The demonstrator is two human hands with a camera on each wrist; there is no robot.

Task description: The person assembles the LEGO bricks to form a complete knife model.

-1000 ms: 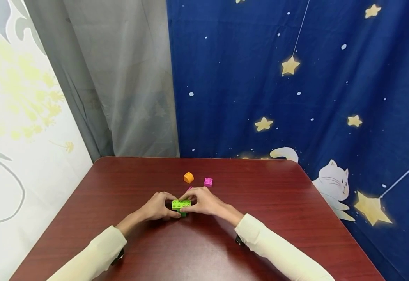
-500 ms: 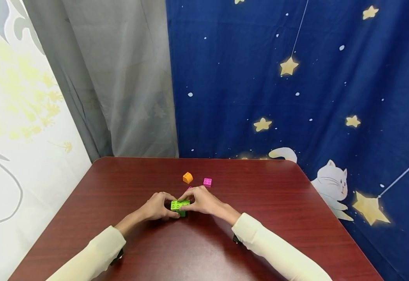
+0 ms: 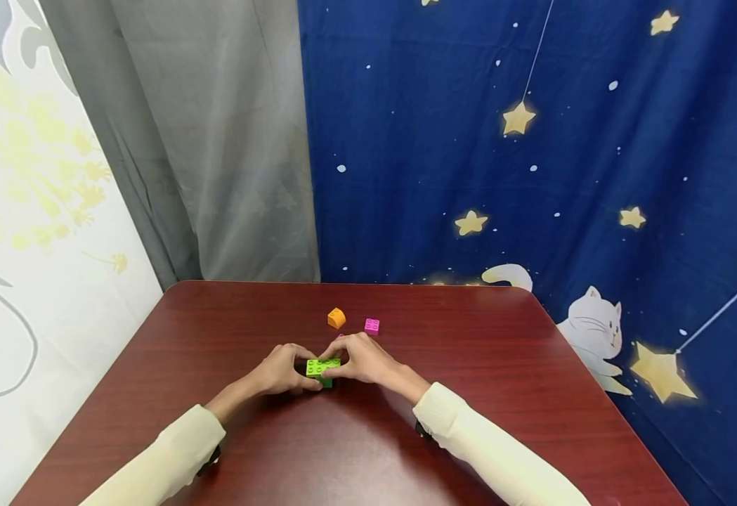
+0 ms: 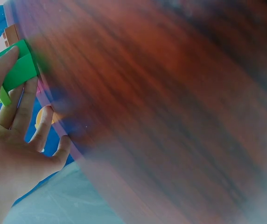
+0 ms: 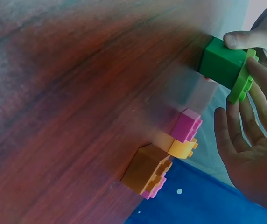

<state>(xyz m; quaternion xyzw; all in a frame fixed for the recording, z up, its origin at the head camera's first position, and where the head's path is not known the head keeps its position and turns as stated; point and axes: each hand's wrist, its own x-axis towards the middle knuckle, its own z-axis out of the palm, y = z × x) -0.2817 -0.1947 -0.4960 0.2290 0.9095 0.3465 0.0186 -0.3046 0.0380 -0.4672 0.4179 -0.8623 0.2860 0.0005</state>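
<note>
A thin light green building-block plate (image 3: 315,368) lies on top of a dark green building block (image 5: 222,63), studs facing up. My left hand (image 3: 282,370) grips the dark green block from the left, its thumb on the near side. From the right, my right hand (image 3: 368,360) pinches the light green plate between thumb and fingers. In the left wrist view the thumb of the left hand (image 4: 17,154) lies across the dark green block (image 4: 21,72). The other fingers of the right hand (image 5: 255,158) spread free of the bricks.
Behind the hands on the wooden table (image 3: 469,351) lie a curved orange brick (image 3: 336,318) and a pink brick (image 3: 372,326). In the right wrist view, a brown block (image 5: 145,169) and another pink brick (image 5: 186,125) also stand nearby. Curtains hang beyond the table's far edge.
Both hands keep their hold on the green pieces with hardly any movement. The whole head view has shifted slightly, so everything sits a little further left.
</note>
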